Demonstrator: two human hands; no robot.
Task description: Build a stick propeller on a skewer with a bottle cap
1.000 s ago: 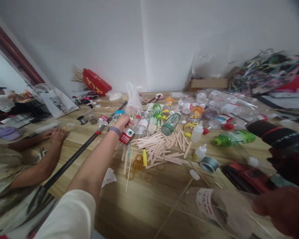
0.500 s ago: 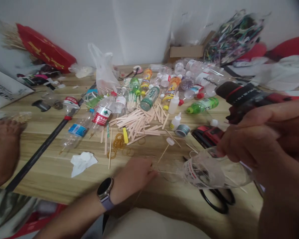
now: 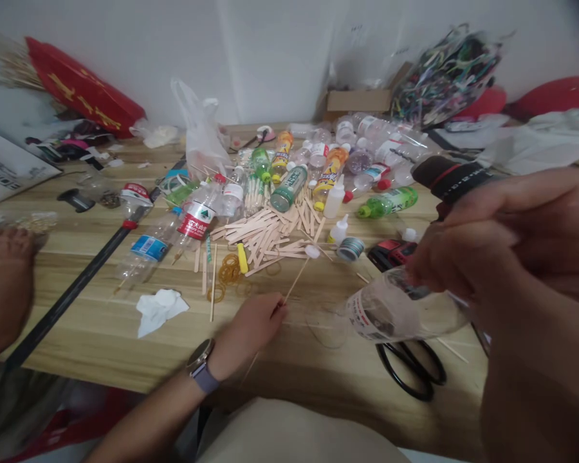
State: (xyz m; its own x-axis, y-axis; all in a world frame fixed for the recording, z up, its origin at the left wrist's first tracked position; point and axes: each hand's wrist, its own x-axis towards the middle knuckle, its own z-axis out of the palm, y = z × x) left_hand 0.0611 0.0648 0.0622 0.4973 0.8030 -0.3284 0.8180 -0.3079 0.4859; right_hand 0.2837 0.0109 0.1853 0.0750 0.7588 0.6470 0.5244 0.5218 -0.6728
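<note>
My left hand [image 3: 258, 321], wearing a watch, pinches a thin wooden stick [image 3: 296, 283] low over the table. At the stick's far end sits a white bottle cap [image 3: 312, 251]. My right hand [image 3: 502, 257], large and close to the camera, is closed on a clear plastic bottle [image 3: 386, 308] with a white and red label. That bottle lies tilted sideways, its far end pointing toward my left hand. Behind my right hand stands a power drill [image 3: 437, 177] with a bit in its black chuck. My right fingertips are partly hidden.
Flat wooden sticks [image 3: 265, 241], rubber bands [image 3: 229, 270] and several plastic bottles [image 3: 197, 218] crowd the table's middle. Black-handled scissors [image 3: 410, 373] lie under the held bottle. A crumpled tissue [image 3: 161, 310] is left of centre. Another person's hand [image 3: 4, 257] rests at the far left.
My left hand and the capped stick have moved left and away from me. The bottle in my right hand has shifted slightly left and up. The view has shifted a little.
</note>
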